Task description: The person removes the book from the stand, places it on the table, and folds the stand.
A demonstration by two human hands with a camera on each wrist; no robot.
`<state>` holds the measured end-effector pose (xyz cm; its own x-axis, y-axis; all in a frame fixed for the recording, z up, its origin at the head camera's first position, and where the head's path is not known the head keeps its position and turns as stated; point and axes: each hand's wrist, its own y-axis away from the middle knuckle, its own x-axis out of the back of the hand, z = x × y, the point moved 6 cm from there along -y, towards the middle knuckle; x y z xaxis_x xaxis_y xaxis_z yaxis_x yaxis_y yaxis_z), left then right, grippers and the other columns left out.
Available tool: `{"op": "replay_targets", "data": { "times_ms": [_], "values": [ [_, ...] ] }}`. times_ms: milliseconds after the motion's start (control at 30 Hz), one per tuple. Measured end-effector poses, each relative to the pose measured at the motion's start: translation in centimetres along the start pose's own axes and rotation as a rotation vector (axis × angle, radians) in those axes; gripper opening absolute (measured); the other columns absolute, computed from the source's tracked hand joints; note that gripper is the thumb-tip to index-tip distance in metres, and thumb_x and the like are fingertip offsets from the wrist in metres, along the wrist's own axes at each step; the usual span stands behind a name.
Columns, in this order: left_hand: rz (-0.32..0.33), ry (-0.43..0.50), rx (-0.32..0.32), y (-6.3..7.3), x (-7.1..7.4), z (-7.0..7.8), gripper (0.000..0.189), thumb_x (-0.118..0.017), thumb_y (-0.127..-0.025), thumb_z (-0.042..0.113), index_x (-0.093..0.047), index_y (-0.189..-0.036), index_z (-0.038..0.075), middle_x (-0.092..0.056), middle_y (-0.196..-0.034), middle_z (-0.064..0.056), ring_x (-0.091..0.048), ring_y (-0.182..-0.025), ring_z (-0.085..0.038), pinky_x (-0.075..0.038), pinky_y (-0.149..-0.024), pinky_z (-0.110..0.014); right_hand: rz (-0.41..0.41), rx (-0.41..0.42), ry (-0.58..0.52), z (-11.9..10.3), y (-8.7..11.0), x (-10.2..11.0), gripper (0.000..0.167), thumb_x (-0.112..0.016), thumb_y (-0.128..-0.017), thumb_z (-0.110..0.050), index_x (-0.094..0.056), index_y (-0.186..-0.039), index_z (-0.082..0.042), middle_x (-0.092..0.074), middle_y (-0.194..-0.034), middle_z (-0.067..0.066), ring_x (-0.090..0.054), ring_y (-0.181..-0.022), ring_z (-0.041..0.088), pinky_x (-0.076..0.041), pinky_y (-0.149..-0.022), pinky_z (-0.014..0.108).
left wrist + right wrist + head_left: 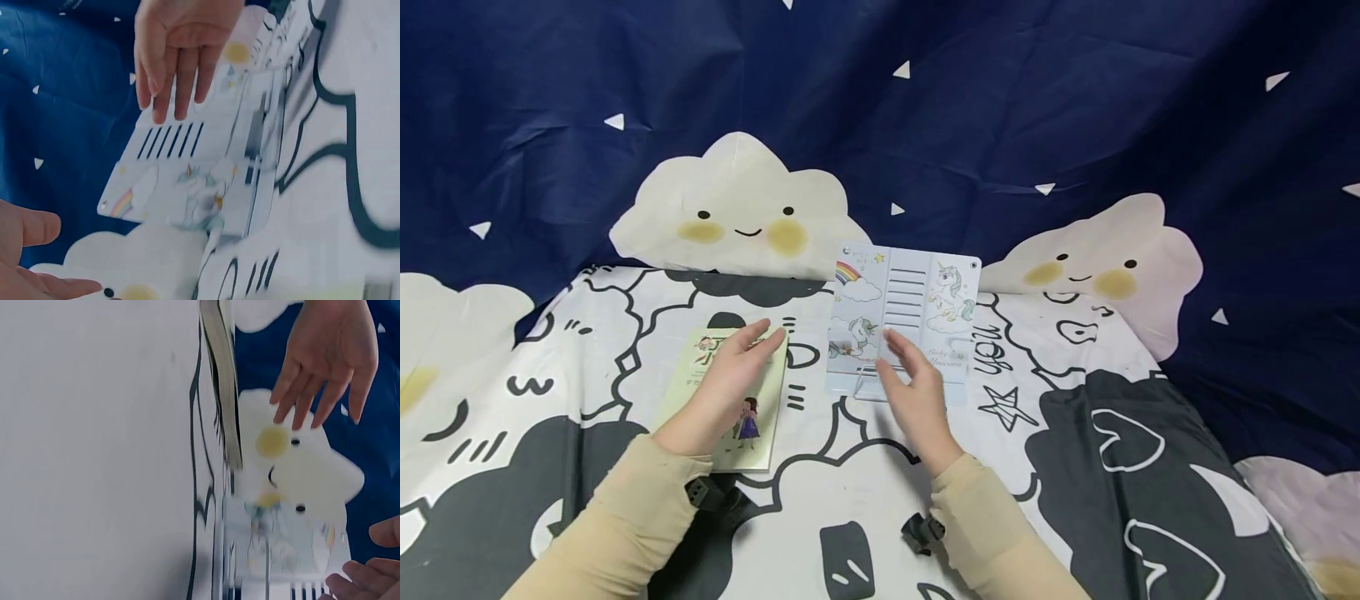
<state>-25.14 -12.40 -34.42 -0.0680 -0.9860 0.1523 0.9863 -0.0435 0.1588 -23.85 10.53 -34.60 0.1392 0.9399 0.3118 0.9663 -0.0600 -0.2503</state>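
Observation:
A pale book stand [917,325] printed with unicorns, a rainbow and clouds stands tilted back on the cloth, with a row of slots down its middle and a clear ledge at its foot. My right hand [917,396] is held in front of its lower part, fingers extended, holding nothing. To the left, a light green book [760,442] lies on the cloth, its page edges visible in the right wrist view. My left hand [730,383] hovers over the book, palm inward and fingers loosely straight, hiding part of the cover. In the left wrist view, the stand's slotted panel [215,147] shows between both hands.
A black-and-white patterned cloth [865,475] covers the surface. Behind it hangs a dark blue curtain [962,108] with white triangles and smiling clouds. Small black devices are on both wrists.

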Motion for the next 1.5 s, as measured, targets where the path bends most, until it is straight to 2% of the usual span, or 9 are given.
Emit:
{"op": "replay_targets", "data": {
  "times_ms": [133,267,467,600,833,1067,1300,1400,1500],
  "values": [
    [-0.018,0.063,0.005,-0.3,-1.5,-0.1,0.071,-0.043,-0.105,0.041,-0.017,-0.157,0.001,-0.014,-0.166,-0.017,-0.011,-0.154,-0.033,-0.012,-0.126,-0.047,0.069,-0.022,0.020,1.0,-0.3,2.0,0.046,-0.059,-0.097,-0.014,-0.052,-0.143,-0.008,-0.053,-0.147,0.007,-0.045,-0.141,0.028,-0.033,-0.119,0.043],
    [-0.026,0.092,0.007,-0.6,-2.7,-0.4,0.072,-0.040,-0.105,0.046,-0.017,-0.157,0.002,-0.015,-0.166,-0.016,-0.011,-0.154,-0.032,-0.012,-0.126,-0.047,0.103,-0.057,0.042,2.1,-0.7,3.6,0.047,-0.058,-0.098,-0.016,-0.051,-0.144,-0.010,-0.048,-0.152,0.008,-0.038,-0.145,0.028,-0.029,-0.121,0.042],
    [-0.013,0.153,-0.005,-1.0,-4.1,-0.4,0.072,-0.037,-0.106,0.046,-0.018,-0.157,0.000,-0.016,-0.165,-0.015,-0.012,-0.154,-0.031,-0.012,-0.126,-0.047,0.132,-0.112,0.015,3.3,-0.9,5.4,0.049,-0.057,-0.099,-0.017,-0.048,-0.147,-0.009,-0.042,-0.156,0.009,-0.033,-0.148,0.030,-0.026,-0.122,0.040],
    [0.003,0.141,-0.005,-1.2,-4.6,-0.3,0.074,-0.035,-0.105,0.049,-0.016,-0.157,0.000,-0.014,-0.166,-0.014,-0.011,-0.154,-0.032,-0.012,-0.125,-0.048,0.148,-0.146,0.001,3.9,-1.2,6.4,0.051,-0.057,-0.099,-0.015,-0.046,-0.148,-0.007,-0.040,-0.157,0.009,-0.032,-0.148,0.027,-0.026,-0.122,0.036],
    [-0.002,0.175,0.028,-1.6,-6.0,-0.3,0.077,-0.035,-0.105,0.051,-0.010,-0.159,0.002,-0.009,-0.167,-0.014,-0.007,-0.155,-0.031,-0.009,-0.126,-0.049,0.157,-0.224,-0.043,4.6,-1.6,7.8,0.055,-0.057,-0.100,-0.016,-0.039,-0.151,-0.006,-0.033,-0.160,0.010,-0.027,-0.151,0.022,-0.024,-0.123,0.032],
    [0.010,0.188,0.053,-1.9,-7.3,-0.3,0.081,-0.037,-0.103,0.053,-0.008,-0.159,0.002,-0.006,-0.167,-0.016,-0.003,-0.155,-0.033,-0.008,-0.125,-0.053,0.109,-0.342,-0.169,6.6,-2.0,8.9,0.063,-0.053,-0.102,-0.022,-0.024,-0.157,-0.009,-0.020,-0.165,0.009,-0.019,-0.153,0.022,-0.022,-0.124,0.039],
    [-0.060,0.161,0.087,-2.0,-8.7,-1.2,0.090,-0.037,-0.101,0.059,0.007,-0.158,0.005,0.006,-0.167,-0.015,0.006,-0.154,-0.034,-0.003,-0.124,-0.054,-0.001,-0.456,-0.381,8.6,-2.1,9.4,0.072,-0.047,-0.105,-0.027,-0.005,-0.159,-0.005,-0.012,-0.167,0.010,-0.020,-0.153,0.020,-0.025,-0.123,0.033],
    [-0.081,0.165,0.088,-2.0,-9.1,-1.5,0.092,-0.036,-0.101,0.060,0.010,-0.158,0.005,0.009,-0.167,-0.015,0.008,-0.154,-0.035,-0.002,-0.123,-0.057,-0.026,-0.496,-0.461,9.2,-2.0,9.4,0.071,-0.046,-0.106,-0.025,-0.004,-0.159,-0.005,-0.014,-0.166,0.011,-0.022,-0.152,0.019,-0.026,-0.123,0.032],
    [-0.089,0.178,0.089,-2.0,-9.3,-1.6,0.092,-0.035,-0.101,0.061,0.011,-0.158,0.006,0.010,-0.167,-0.014,0.007,-0.154,-0.036,-0.002,-0.123,-0.057,-0.051,-0.501,-0.517,9.5,-2.0,9.3,0.067,-0.044,-0.106,-0.022,-0.007,-0.159,-0.004,-0.018,-0.166,0.010,-0.023,-0.152,0.019,-0.022,-0.124,0.031]
  ]
}}
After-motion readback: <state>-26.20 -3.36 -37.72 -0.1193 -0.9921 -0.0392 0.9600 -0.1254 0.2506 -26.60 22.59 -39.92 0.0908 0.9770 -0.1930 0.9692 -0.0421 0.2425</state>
